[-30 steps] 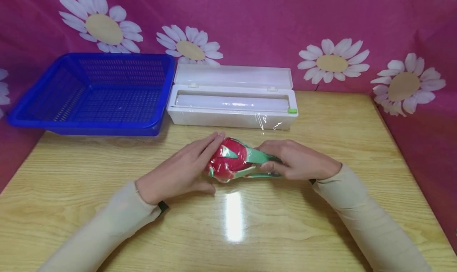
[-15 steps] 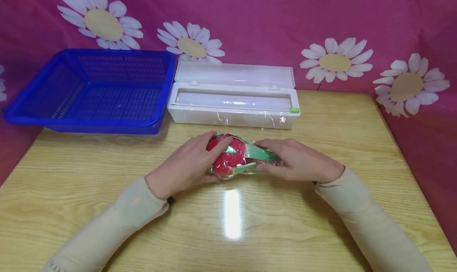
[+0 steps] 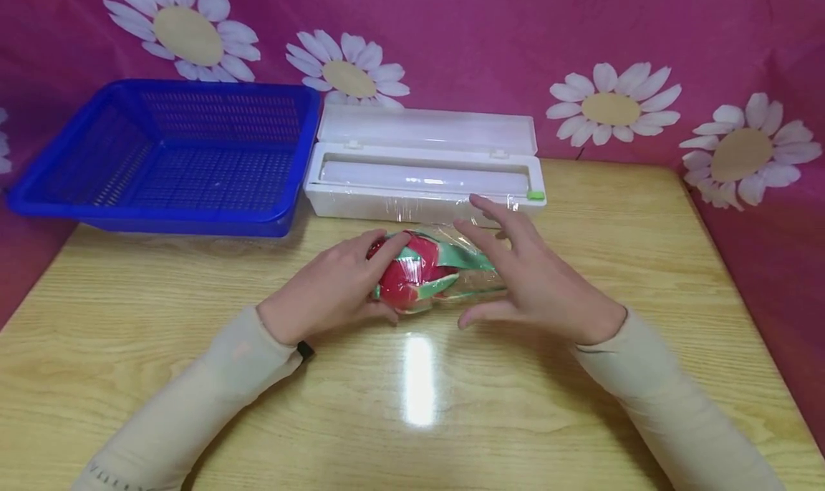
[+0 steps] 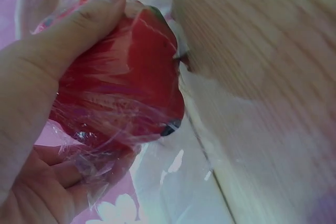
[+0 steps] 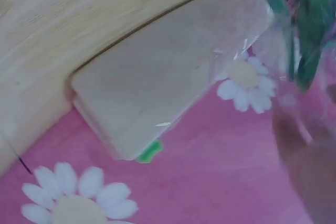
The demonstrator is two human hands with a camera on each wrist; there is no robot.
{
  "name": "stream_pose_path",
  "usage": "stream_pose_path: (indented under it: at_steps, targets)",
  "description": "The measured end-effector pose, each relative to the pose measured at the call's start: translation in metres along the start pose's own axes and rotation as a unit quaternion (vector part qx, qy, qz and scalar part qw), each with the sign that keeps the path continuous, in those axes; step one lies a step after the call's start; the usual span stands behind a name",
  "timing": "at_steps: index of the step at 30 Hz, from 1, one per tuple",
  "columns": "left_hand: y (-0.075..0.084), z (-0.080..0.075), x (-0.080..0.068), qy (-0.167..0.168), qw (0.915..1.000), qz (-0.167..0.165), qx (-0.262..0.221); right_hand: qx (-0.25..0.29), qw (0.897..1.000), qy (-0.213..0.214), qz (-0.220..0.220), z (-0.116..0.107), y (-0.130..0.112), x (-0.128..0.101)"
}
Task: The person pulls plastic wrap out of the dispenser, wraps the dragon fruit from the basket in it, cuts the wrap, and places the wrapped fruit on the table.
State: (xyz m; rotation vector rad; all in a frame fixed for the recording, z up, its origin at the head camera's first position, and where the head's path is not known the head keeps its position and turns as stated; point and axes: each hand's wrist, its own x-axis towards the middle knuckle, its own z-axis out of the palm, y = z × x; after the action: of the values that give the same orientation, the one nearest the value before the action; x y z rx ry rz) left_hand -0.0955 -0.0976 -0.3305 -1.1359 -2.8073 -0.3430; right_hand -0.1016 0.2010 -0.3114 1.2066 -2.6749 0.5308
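One dragon fruit [image 3: 415, 273] is near the middle of the worktop [image 3: 548, 405], right in front of the person, most likely so both hands can get to it. I can't tell if its bottom rests on the wood. The left hand [image 3: 325, 287] holds the round red end, thumb on one side and fingers on the other, and I think that is to stop it rolling. Shiny clear film [image 4: 89, 166] is pulled over the fruit and bunches up by the fingers.

The right hand [image 3: 544, 280] is spread wide beside the long green flaps [image 3: 467, 258], with its thumb well apart from its fingers. It grips nothing that I can see, and I can't tell if it touches the film. Maybe it is wide to give the thin, clingy film some room.

Behind the fruit sits a white film box [image 3: 419, 207]. Its lid [image 3: 432, 129] is tipped back, which seems to let film come off the roll [image 3: 425, 178] inside. A green slider [image 3: 536, 195] is at the box's right end. A blue basket [image 3: 174, 222] stands just left of the box, perhaps to be out of the way.
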Motion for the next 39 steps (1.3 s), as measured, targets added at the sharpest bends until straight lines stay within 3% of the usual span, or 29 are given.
stream_pose_path:
  at_steps: [4, 8, 13, 18, 28, 34, 39]
  targets:
    - [-0.004, 0.000, -0.001, -0.004, 0.9997, -0.006, -0.021, -0.083, 0.992, 0.075, -0.056, 0.003, -0.011, 0.004]
    - [-0.005, 0.001, 0.000, 0.002, 0.9997, 0.003, -0.023, -0.129, 0.982, 0.109, -0.085, 0.004, -0.024, 0.004]
    - [-0.005, -0.001, 0.000, 0.002, 0.9996, 0.003, -0.029, -0.127, 0.988, 0.057, -0.071, 0.013, -0.031, 0.005]
    - [-0.007, -0.002, 0.000, -0.010, 0.9981, -0.014, -0.059, -0.105, 0.994, 0.002, -0.041, 0.028, -0.019, 0.007]
    - [-0.016, -0.001, 0.001, -0.026, 0.9913, -0.037, -0.124, -0.118, 0.992, -0.018, -0.042, 0.033, -0.008, 0.007]
    - [-0.020, 0.000, 0.002, -0.028, 0.9811, -0.066, -0.180, -0.132, 0.990, -0.009, -0.050, 0.038, -0.001, 0.011]
    - [-0.022, 0.004, 0.003, -0.017, 0.9817, -0.059, -0.181, -0.146, 0.988, -0.002, -0.052, 0.041, 0.002, 0.012]
